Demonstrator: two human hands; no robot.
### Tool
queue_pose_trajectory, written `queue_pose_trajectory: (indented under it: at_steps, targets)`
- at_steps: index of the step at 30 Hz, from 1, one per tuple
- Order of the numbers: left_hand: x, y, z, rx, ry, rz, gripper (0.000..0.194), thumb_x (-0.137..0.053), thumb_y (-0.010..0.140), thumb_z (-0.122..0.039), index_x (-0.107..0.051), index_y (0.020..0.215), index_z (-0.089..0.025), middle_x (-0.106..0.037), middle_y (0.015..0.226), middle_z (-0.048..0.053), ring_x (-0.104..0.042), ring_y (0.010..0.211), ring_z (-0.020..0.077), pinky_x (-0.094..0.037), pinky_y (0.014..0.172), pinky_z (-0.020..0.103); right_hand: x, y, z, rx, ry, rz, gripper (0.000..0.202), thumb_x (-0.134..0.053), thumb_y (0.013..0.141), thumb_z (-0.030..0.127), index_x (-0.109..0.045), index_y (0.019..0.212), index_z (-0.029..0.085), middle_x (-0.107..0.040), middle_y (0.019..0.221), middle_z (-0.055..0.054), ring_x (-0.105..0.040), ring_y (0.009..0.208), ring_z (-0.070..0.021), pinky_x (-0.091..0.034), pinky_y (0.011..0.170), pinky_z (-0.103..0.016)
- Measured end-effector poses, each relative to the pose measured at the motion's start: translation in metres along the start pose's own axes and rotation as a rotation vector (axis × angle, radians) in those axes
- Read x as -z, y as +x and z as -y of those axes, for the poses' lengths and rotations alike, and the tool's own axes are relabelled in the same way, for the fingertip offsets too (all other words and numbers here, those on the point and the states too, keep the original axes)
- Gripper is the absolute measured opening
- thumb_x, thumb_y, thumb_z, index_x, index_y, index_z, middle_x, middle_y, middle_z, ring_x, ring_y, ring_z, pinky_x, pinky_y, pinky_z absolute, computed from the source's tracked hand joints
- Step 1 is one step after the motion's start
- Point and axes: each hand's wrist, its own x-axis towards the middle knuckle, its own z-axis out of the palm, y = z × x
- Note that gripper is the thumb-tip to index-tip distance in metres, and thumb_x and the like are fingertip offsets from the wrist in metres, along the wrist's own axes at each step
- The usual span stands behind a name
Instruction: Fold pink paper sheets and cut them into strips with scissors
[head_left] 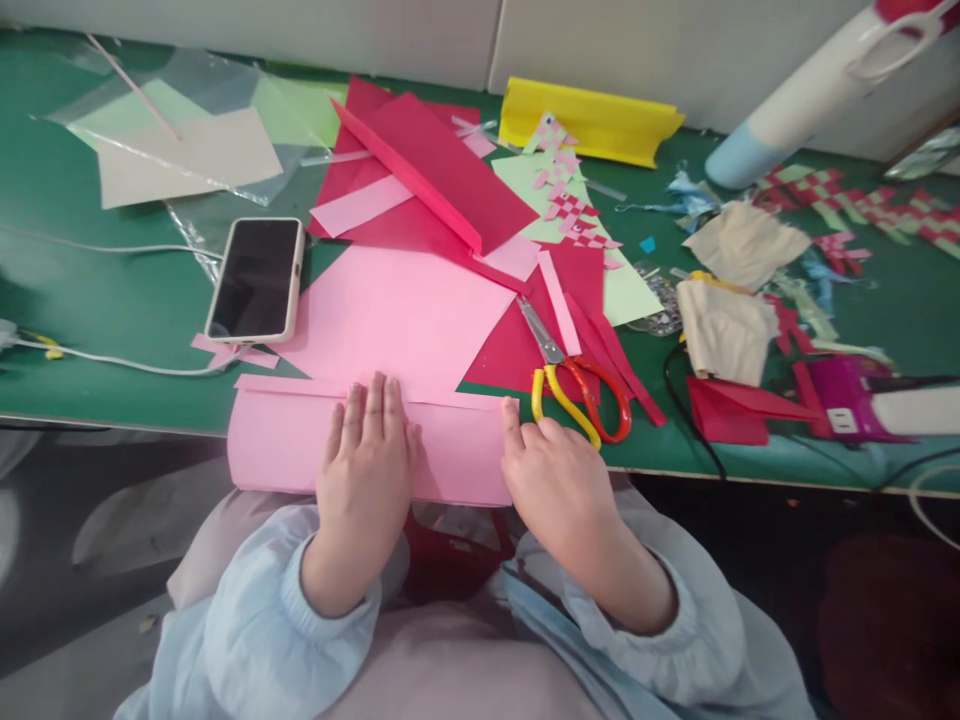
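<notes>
A folded pink sheet lies along the table's front edge, with a narrow strip turned over along its far side. My left hand rests flat on the sheet, fingers stretched forward over the fold. At the sheet's right end, my right hand has its index finger extended onto the corner of the fold; the other fingers are curled and nothing shows in them. Just beyond my right hand lie scissors with red and yellow handles. Another pink sheet lies flat behind the folded one.
A phone with a cable lies at left. Red papers, a folded yellow sheet and woven paper pieces are farther back. Cloth pieces, a purple socket block and a white-and-blue cylinder are at right.
</notes>
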Motion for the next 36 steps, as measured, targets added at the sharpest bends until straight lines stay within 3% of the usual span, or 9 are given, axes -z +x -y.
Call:
queue_pose_trajectory:
  at_steps: [8,17,23,28,32,36]
  targets:
    - [0.002,0.000,0.024,0.074,0.008,-0.004,0.054,-0.034,0.096,-0.027,-0.040,0.144,-0.003,-0.043,0.145,0.022,-0.040,0.136,0.0367,-0.035,0.110,0.055,0.001,0.001,0.000,0.000,-0.008,0.017,0.045,-0.054,0.077,-0.001,-0.065,0.121,0.001,-0.067,0.064,-0.010,-0.062,0.066,-0.0206,-0.047,0.054,-0.032]
    - [0.008,0.004,0.051,0.246,0.021,0.006,0.057,-0.030,0.095,-0.034,-0.041,0.143,-0.004,-0.041,0.148,0.020,-0.037,0.138,0.0361,-0.030,0.114,0.051,0.010,0.006,0.003,-0.051,0.003,0.185,0.048,-0.056,0.081,0.005,-0.059,0.128,-0.001,-0.070,0.070,-0.011,-0.065,0.072,-0.0215,-0.050,0.060,-0.031]
    - [0.011,0.003,0.069,0.299,0.019,-0.007,0.059,-0.032,0.095,-0.035,-0.038,0.145,-0.006,-0.041,0.149,0.019,-0.033,0.140,0.0375,-0.029,0.113,0.054,0.011,0.010,0.004,-0.065,-0.003,0.209,0.049,-0.054,0.081,0.003,-0.057,0.129,-0.002,-0.072,0.074,-0.013,-0.066,0.075,-0.0224,-0.050,0.061,-0.032]
    - [0.009,-0.004,0.074,0.284,0.039,-0.055,0.060,-0.035,0.095,-0.037,-0.036,0.146,-0.005,-0.039,0.149,0.022,-0.026,0.142,0.0402,-0.024,0.112,0.062,0.011,0.011,0.010,-0.095,-0.011,0.181,0.045,-0.054,0.080,0.002,-0.060,0.125,-0.003,-0.071,0.073,-0.013,-0.067,0.074,-0.0239,-0.050,0.058,-0.033]
    - [0.006,-0.016,0.069,0.202,-0.013,-0.071,0.057,-0.036,0.096,-0.033,-0.034,0.148,-0.009,-0.040,0.149,0.019,-0.032,0.141,0.0358,-0.025,0.114,0.058,0.011,0.012,0.014,-0.104,-0.038,0.147,0.043,-0.055,0.078,0.001,-0.062,0.120,-0.005,-0.070,0.069,-0.013,-0.067,0.071,-0.0244,-0.050,0.055,-0.033]
    - [0.003,-0.026,0.065,0.132,-0.027,-0.029,0.055,-0.037,0.095,-0.029,-0.038,0.145,-0.005,-0.042,0.148,0.018,-0.040,0.137,0.0351,-0.030,0.113,0.052,0.010,0.013,0.013,-0.103,-0.077,0.128,0.041,-0.055,0.079,0.003,-0.062,0.119,-0.006,-0.070,0.068,-0.014,-0.066,0.070,-0.0248,-0.050,0.055,-0.033]
